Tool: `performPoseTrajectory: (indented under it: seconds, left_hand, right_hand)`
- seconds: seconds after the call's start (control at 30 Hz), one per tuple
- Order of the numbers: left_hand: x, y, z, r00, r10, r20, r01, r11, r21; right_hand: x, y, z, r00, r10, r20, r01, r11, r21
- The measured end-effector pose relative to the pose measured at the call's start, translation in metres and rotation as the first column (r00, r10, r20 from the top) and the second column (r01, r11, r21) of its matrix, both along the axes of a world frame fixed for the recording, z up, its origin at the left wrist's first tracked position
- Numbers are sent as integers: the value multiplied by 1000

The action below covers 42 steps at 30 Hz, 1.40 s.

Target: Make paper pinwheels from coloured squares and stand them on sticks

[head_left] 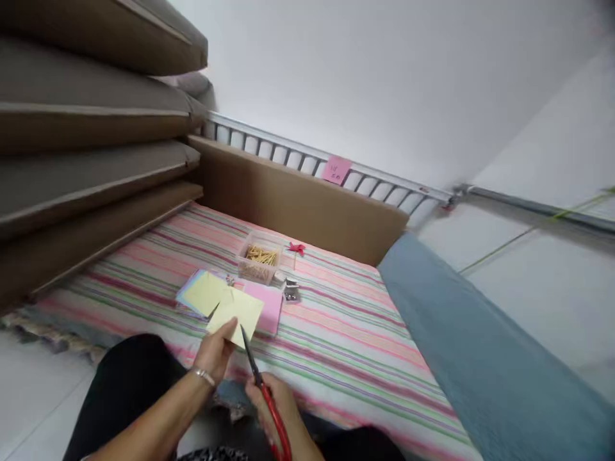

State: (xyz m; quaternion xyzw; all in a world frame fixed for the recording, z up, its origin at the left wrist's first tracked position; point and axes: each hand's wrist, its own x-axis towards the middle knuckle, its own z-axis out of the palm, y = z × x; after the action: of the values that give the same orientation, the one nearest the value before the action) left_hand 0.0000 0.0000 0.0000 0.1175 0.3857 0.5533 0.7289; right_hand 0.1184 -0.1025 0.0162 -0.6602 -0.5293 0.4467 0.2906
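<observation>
Head: yellow paper point(243, 308) in left fingers point(225, 330)

There is one pair of scissors point(257, 378) and one loose yellow sheet point(244, 312). Paper also comes in two piles: one multicoloured pile point(202, 292) and one pink pile point(268, 305). One clear box point(243, 269) contains many wooden sticks point(262, 255), too overlapped to count. I see one red pinwheel point(296, 248) and one small box point(291, 299), its contents too blurred to number. Count also one pink note point(336, 169), one radiator point(280, 154), one bracelet point(205, 377), one striped cloth point(336, 342) and at least three cushions point(96, 95).
</observation>
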Motion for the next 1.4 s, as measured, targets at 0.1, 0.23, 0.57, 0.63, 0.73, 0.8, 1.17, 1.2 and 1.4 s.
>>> performPoseTrajectory:
  seconds: [0.1,0.23,0.57,0.63,0.73,0.8,1.17,1.2,1.4]
  left_hand:
    - [-1,-3,1,1000,2,-12,-2,1000,0]
    - [-3,-3,-2,997,-2,-72,3,1000,11]
    - [-16,17,-14,974,18,-226,-2,998,70]
    - [-24,21,-12,965,-23,-261,43,997,69]
    - [-31,23,-9,942,-140,-305,166,984,62]
    - [-31,21,-8,922,-221,-318,252,966,60]
    - [-13,1,-4,724,-552,-414,649,749,136]
    - [-13,-1,-3,737,-567,-368,647,748,144]
    - [-11,-9,-7,788,-546,-286,586,807,73]
  right_hand:
    - [1,0,0,1000,2,6,-2,1000,2]
    - [2,-3,2,1000,4,17,-4,1000,11]
    - [14,-28,-22,994,83,-75,-87,995,-53]
    - [24,-30,-34,996,80,-37,-81,997,-6]
    - [40,-26,-41,1000,3,25,-6,992,125]
    - [47,-18,-37,996,-86,-9,86,976,199]
    - [25,29,-21,891,-205,-405,337,896,288]
    - [24,31,-24,878,-221,-424,372,873,315]
    - [18,37,-29,835,-259,-485,455,821,345]
